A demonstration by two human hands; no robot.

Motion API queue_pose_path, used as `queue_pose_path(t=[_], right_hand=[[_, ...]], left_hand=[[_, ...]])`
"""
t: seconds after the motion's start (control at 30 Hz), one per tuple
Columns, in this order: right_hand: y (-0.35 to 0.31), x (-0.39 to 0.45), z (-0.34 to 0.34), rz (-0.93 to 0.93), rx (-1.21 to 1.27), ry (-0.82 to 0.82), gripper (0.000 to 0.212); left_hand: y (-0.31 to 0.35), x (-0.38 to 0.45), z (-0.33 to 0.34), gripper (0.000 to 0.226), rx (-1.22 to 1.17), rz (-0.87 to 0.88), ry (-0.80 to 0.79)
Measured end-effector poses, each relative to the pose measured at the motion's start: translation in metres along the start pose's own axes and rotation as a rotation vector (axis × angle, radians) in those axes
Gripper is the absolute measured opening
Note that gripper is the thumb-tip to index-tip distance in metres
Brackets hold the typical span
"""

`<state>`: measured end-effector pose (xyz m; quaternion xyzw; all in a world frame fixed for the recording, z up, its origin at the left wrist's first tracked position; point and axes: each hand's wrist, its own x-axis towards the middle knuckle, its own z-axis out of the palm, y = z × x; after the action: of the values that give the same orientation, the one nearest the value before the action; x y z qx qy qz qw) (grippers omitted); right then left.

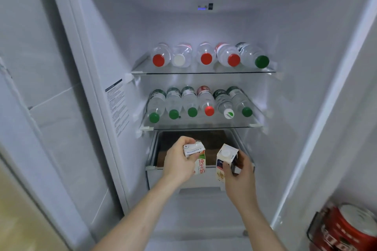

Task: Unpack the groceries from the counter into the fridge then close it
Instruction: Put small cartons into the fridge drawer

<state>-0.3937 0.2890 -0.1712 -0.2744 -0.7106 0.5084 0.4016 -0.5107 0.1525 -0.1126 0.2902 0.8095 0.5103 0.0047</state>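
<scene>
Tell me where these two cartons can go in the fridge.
Both glass shelves are packed with water bottles. The open drawer beneath, behind the left hand and right hand, shows bare floor.

Head camera looks forward and down, close, into the open fridge [204, 26].

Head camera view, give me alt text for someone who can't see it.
Two hands each hold a small white milk carton, left hand one with green print, right hand one with blue print, above an open fridge drawer below two glass shelves of lying water bottles.
</scene>
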Motion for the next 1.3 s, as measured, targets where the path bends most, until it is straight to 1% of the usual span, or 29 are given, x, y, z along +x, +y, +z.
queue_pose_path(t=[0.1,0.27,0.33,0.5,0.6,0.67,0.73,0.8,0.93,1.03,1.13,1.2,1.3], right_hand=[[0.008,0.021,0.009,0.003,0.030,0.030,0.049],[0.020,0.047,0.022,0.002,0.082,0.061,0.042],[0.024,0.055,0.027,-0.005,0.083,0.083,0.043],[0.034,0.069,0.038,-0.027,0.021,0.147,0.049],[0.036,0.077,0.043,-0.035,-0.020,0.172,0.049],[0.035,0.082,0.045,-0.062,-0.036,0.176,0.048],[0.035,0.087,0.046,-0.076,-0.047,0.178,0.049],[0.036,0.090,0.047,-0.067,-0.057,0.177,0.052],[0.042,0.089,0.048,-0.068,-0.065,0.153,0.055],[0.051,0.082,0.046,-0.050,-0.078,0.145,0.063],[0.058,0.078,0.043,-0.046,-0.096,0.140,0.071],[0.062,0.080,0.042,-0.031,-0.110,0.137,0.068],[0.063,0.083,0.045,-0.013,-0.127,0.149,0.062]], left_hand=[[-0.006,0.020,0.010,0.032,0.016,0.012,-0.028],[-0.017,0.045,0.028,0.030,0.015,0.018,-0.018],[-0.023,0.054,0.035,0.032,0.016,0.018,-0.013],[-0.037,0.072,0.049,0.038,0.022,-0.015,-0.014],[-0.040,0.083,0.055,0.037,0.071,0.007,-0.005],[-0.039,0.090,0.060,0.034,0.091,0.041,0.005],[-0.037,0.096,0.065,0.033,0.081,0.033,0.013],[-0.035,0.100,0.069,0.032,0.051,0.021,-0.001],[-0.034,0.105,0.070,0.029,0.072,0.088,-0.046],[-0.040,0.103,0.068,0.035,0.045,0.077,-0.054],[-0.050,0.096,0.069,0.050,0.014,0.030,-0.024],[-0.055,0.091,0.071,0.053,-0.001,0.003,-0.016],[-0.060,0.088,0.076,0.049,-0.020,-0.032,-0.048]])
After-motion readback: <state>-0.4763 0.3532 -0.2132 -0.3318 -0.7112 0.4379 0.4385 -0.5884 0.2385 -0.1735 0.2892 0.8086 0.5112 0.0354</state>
